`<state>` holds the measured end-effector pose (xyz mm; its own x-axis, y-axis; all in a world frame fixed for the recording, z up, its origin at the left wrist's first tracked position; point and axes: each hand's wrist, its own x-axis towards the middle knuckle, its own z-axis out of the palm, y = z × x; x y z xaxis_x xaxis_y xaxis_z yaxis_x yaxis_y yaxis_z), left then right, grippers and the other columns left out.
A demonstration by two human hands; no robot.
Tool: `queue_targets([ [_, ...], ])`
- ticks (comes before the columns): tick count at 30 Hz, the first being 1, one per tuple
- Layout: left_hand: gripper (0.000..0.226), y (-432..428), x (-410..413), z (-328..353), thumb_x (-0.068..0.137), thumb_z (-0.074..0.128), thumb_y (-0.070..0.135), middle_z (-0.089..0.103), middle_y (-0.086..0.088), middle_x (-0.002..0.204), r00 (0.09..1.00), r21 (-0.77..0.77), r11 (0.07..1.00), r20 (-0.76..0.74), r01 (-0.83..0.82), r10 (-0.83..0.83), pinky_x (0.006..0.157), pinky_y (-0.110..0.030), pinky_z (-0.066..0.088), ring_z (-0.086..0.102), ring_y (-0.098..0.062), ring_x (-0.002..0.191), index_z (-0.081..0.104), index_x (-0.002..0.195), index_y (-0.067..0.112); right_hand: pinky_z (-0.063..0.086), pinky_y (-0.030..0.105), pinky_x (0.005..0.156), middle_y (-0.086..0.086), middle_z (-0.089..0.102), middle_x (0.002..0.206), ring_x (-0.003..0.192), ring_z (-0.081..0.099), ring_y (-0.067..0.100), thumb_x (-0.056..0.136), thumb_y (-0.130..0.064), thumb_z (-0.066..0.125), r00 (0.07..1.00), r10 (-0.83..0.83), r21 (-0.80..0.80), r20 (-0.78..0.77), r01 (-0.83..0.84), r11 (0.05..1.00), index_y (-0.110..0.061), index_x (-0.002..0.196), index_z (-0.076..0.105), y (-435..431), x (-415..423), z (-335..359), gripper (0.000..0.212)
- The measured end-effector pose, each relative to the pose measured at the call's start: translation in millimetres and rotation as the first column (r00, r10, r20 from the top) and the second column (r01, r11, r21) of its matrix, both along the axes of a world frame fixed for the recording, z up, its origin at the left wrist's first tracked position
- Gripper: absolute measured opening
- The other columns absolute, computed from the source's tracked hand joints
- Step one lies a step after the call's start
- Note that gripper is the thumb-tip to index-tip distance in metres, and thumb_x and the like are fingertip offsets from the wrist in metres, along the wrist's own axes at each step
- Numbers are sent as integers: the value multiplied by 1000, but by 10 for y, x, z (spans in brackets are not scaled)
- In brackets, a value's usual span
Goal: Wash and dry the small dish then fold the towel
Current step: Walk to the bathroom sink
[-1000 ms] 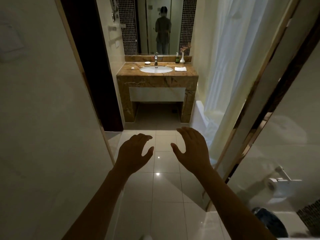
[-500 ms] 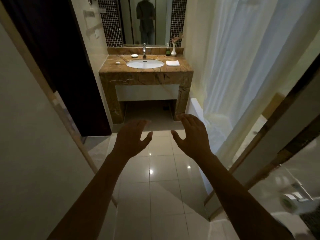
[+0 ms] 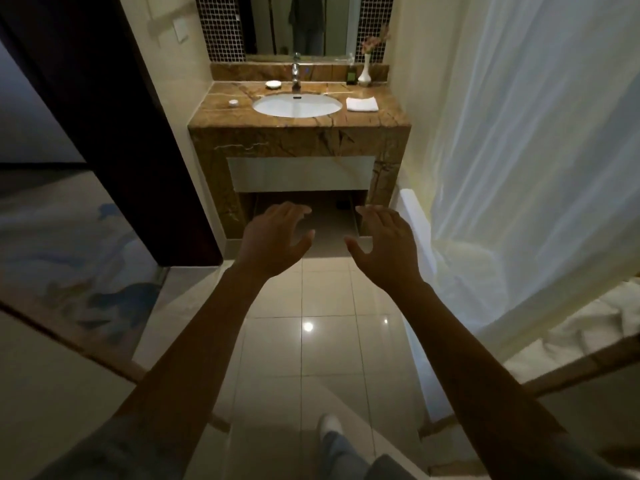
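A small white dish (image 3: pixel 273 84) sits at the back left of a brown marble counter (image 3: pixel 384 119), left of the tap (image 3: pixel 295 76). A folded white towel (image 3: pixel 362 104) lies on the counter right of the oval white sink (image 3: pixel 266 106). My left hand (image 3: pixel 272 240) and my right hand (image 3: pixel 385 244) are held out in front of me, palms down, fingers spread, both holding nothing. They hover over the tiled floor, well short of the counter.
A small white round object (image 3: pixel 233 102) lies left of the sink. A dark bottle (image 3: pixel 351 75) and a white vase (image 3: pixel 364 73) stand at the back right. A white shower curtain (image 3: pixel 526 161) hangs on the right, a dark door frame (image 3: pixel 114 133) on the left.
The view has moved forward through the doorway, so the counter and sink are nearer and larger. Both hands stay spread and held out in front.
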<state>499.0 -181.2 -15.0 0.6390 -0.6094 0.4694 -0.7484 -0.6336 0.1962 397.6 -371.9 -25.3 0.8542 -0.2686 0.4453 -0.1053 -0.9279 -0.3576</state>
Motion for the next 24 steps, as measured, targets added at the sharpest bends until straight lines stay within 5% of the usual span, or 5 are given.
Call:
queue_targets([
  [6,45,-439,745,98,90,52,45,62,0,121,999,-5,999,-27,-40,40,83,-30,47,58,-16,111,50,128,21,38,44,109,5,53,139,133,44,23,89,-52,53,999,52,1,-14,-52,999,-18,137,46,-478,821,31,59],
  [24,46,-1105,3245,-82,90,48,50,58,0,123,995,34,997,-66,-75,77,74,-26,41,56,-17,108,47,128,23,41,43,105,7,53,136,128,46,25,90,-48,54,993,98,-16,-72,-99,995,-16,136,46,-1179,3414,-38,57],
])
